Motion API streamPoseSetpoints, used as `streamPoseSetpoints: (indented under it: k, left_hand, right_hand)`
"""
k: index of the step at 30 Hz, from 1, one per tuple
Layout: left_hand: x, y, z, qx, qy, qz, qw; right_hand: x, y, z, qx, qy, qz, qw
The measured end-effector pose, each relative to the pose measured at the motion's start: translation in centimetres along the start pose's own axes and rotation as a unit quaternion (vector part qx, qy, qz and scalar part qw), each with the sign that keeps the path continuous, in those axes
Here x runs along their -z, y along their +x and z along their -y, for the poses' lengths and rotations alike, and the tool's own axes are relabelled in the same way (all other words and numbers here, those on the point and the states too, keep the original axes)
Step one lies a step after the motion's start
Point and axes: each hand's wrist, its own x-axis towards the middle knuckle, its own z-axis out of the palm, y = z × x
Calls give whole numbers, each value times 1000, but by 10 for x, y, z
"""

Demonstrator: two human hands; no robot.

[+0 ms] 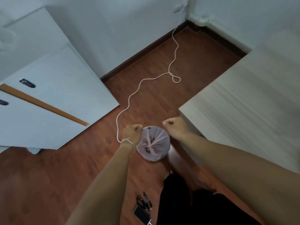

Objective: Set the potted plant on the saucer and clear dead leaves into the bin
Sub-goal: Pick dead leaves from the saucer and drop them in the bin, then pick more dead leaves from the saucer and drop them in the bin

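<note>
I stand over the bin [153,143], which sits on the wood floor [56,172] beside the table [243,98], lined with a pale pink bag with dark bits inside. My left hand [132,133] is curled shut at the bin's left rim — whether it pinches the liner I cannot tell. My right hand [174,125] hovers above the bin's right side, fingers closed in a loose fist, nothing visible in it. A white cord [129,98] snakes across the floor to my left wrist. A phone [142,214] lies near my foot.
</note>
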Motion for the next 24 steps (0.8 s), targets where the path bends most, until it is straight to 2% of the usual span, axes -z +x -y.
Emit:
streamPoseSetpoints:
  k: [3, 6, 9, 14, 17, 20, 24]
  left_hand:
    - [-10, -1, -25, -21, 17, 9, 1000]
    - [-25, -2, -56, -49, -15, 2, 999]
    - [-43, -5, -103, -92, -5, 16, 996]
    - [-102, -37, -212, -185, 46, 81, 978]
    - [-155, -66, -273, -225, -5, 146, 963]
    - [-215, -109, -323, -283, 11, 215, 935]
    - [-298, -176, -372, -390, 120, 296, 863]
  right_hand:
    - [25, -10, -1, -3, 11, -19, 1000]
    - [57, -22, -6, 5, 38, -56, 998]
    - [102, -37, -18, 13, 65, -96, 993]
    - [206, -83, -72, 15, 95, -187, 978]
    - [268, -125, -119, 1, 105, -233, 967]
    - [326, -175, -180, -34, 91, -271, 958]
    - [388, -242, -260, -113, 59, -338, 933]
